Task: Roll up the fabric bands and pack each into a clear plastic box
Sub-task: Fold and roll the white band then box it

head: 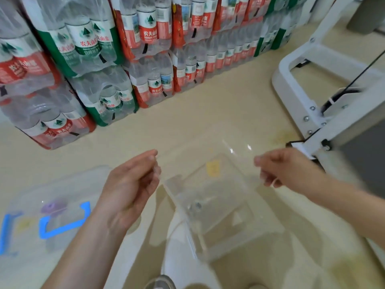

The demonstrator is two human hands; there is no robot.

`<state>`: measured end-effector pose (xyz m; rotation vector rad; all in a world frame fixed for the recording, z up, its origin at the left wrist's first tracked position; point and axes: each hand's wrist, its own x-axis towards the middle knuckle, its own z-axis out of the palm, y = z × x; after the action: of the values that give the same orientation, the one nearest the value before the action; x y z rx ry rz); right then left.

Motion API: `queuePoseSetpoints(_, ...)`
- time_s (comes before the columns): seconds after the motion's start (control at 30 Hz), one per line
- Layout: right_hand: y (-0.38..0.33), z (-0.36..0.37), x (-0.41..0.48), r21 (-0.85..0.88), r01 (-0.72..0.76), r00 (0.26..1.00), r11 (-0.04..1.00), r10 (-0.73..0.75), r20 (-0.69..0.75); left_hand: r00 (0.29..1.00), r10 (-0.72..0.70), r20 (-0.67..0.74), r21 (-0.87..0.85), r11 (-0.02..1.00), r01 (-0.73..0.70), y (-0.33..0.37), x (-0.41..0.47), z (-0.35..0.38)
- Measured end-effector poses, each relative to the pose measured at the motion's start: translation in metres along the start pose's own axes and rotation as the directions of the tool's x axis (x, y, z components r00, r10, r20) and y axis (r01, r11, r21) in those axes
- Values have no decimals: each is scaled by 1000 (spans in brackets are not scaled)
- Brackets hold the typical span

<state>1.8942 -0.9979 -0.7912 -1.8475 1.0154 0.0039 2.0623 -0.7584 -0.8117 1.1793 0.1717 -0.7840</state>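
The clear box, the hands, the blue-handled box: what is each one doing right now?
Clear plastic box: held up between both hands, tilted, looks empty.
Left hand: pinching the box's left edge.
Right hand: gripping its right edge.
Blue-handled box: on the floor, a purple roll inside.
Water bottle packs: stacked, wrapped.

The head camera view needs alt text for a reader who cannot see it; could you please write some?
Two bare hands, left hand and right hand, hold a clear plastic box open and seemingly empty above a beige floor. A clear bin with blue handles lies at left; shrink-wrapped packs of bottled water are stacked behind.
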Motion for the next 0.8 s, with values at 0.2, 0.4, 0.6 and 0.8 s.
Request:
queuePoseSetpoints(0.2, 79, 27, -42, -56, -151, 986, 987, 146, -79, 979, 52, -199, 251, 968, 0, -71, 2, -11)
queuePoseSetpoints(0.4, 113, 46, -36, -191, -100, 984, 976, 69, -164, 974, 79, -212, 463, 886, 29, -101, 20, -24)
queuePoseSetpoints(0.6, 124, 52, -28, -215, -106, 981, 971, 67, -181, 971, 198, -136, 685, 727, -53, -106, 31, -24)
queuePoseSetpoints(0.8, 131, 53, -25, -167, -119, 972, 979, 80, -220, 972, 216, -96, 744, 664, -74, -110, 32, -23)
